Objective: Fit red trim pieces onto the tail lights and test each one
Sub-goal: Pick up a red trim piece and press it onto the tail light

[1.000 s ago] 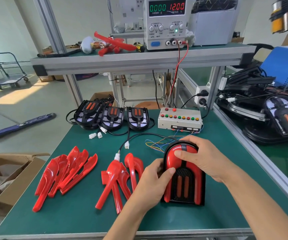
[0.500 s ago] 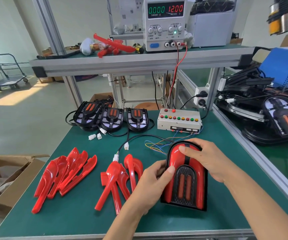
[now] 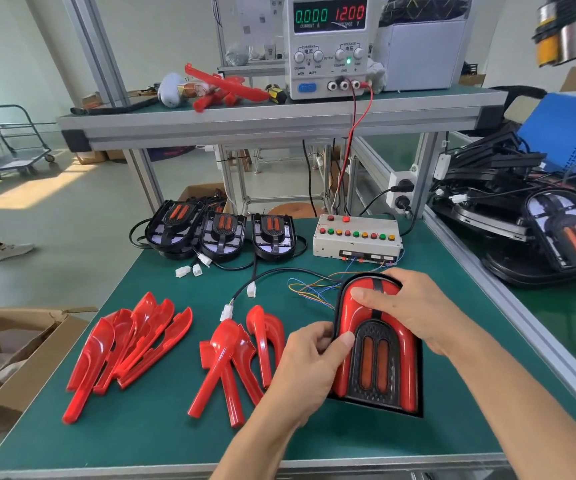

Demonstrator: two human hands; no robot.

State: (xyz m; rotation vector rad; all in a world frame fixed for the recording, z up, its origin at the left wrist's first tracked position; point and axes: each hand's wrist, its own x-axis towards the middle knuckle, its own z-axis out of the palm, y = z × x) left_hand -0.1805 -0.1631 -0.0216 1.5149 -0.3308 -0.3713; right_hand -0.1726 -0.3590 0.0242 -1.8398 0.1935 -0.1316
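Bench (image 3: 162,441), green-matted, aluminium-framed, bearing all items below.

Tail light (image 3: 378,348), black arch-shaped housing with glossy red plastic trim fitted round the arch and two orange lens bars in the centre; lying flat at the near right of the mat. Left hand (image 3: 309,365) gripping its left edge, thumb curled over the red trim, fingers tucked against the side. Right hand (image 3: 414,311) laid over the top of the arch, fingers curved down on the trim, index fingertip pressing the left shoulder.

Loose red trim pieces, curved glossy plastic: one heap (image 3: 124,348) at near left, a second heap (image 3: 238,351) just left of the left hand.

Three untrimmed black tail lights (image 3: 222,232) in a row at the far edge, white connectors (image 3: 189,270) lying in front.

White switch box (image 3: 357,239) with coloured buttons, far centre-right; thin coloured wires (image 3: 309,289) running toward the held light.

Bench power supply (image 3: 328,46) on the upper shelf, display reading 0.000 and 12.00.
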